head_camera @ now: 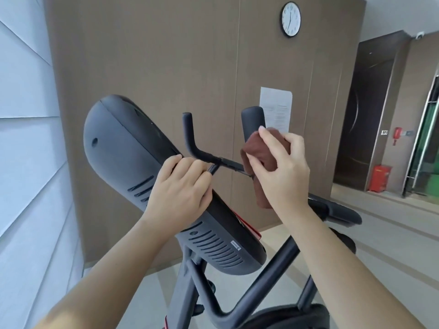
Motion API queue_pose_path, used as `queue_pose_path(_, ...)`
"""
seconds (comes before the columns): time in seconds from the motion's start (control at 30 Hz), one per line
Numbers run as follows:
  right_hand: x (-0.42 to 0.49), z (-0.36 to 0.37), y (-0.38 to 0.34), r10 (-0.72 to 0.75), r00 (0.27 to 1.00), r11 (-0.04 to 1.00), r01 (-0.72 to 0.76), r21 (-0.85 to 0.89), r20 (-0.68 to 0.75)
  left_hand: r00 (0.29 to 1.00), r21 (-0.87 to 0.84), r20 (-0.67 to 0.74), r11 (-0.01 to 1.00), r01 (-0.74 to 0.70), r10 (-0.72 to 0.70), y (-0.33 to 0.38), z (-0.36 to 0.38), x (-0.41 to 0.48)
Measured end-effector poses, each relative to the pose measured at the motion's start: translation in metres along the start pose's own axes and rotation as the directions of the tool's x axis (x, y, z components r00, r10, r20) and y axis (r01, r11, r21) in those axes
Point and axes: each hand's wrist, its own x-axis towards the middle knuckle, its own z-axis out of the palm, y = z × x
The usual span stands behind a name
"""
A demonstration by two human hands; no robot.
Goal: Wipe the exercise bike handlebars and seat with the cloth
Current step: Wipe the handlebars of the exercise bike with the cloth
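Mostly brown wall panelling (166, 55) fills the background, pale slatted wall (26, 138) on the left. Exercise bike up close: dark grey console (123, 150) tilted, seen from its vented back, on a black frame (268, 269). Handlebars (252, 119) behind the console, with a thick upright grip on the right and a thinner bent bar (190, 134) to its left. Padded rest (337, 210) sticks out lower right. Seat not clearly identifiable.

Both bare forearms reach in from the bottom. Left hand (180, 186) grips the console's upper edge, fingers curled over it. Right hand (282, 167) holds the brown cloth (259, 153), fingers wrapped round it, pressing it against the base of the upright grip; a loose end of the cloth hangs below the hand.

Dark door (370, 103) far right, red box (379, 178) on the floor beside it. White sheet of paper (275, 103) stuck on the panelling behind the grip. Round clock (291, 19) high on the wall.
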Motion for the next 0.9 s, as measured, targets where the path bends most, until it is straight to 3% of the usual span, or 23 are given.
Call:
queue_pose_path(0.1,0.018,0.004,-0.002,-0.006,1.000,1.000,0.007,0.030,-0.026,1.000,0.000,-0.007,1.000,0.000,0.000,0.001,0.003,-0.002)
queue_pose_path(0.27,-0.037,0.000,0.003,-0.009,1.000,0.995,0.010,-0.099,0.002,0.999,0.026,-0.042,0.999,0.019,-0.018,0.002,0.005,0.000)
queue_pose_path(0.47,-0.004,0.014,-0.012,0.101,0.979,0.991,-0.115,-0.070,-0.177,1.000,0.028,-0.024,1.000,0.001,0.000,0.002,0.004,0.001)
queue_pose_path(0.63,0.022,0.009,-0.017,0.082,0.988,0.997,-0.081,0.012,-0.129,1.000,0.038,-0.021,0.999,-0.018,0.019,0.002,0.004,0.001)
queue_pose_path(0.9,-0.015,-0.003,0.006,-0.025,0.998,0.994,0.030,-0.106,0.049,0.998,0.043,-0.049,0.999,-0.029,0.031,0.000,0.008,-0.001)
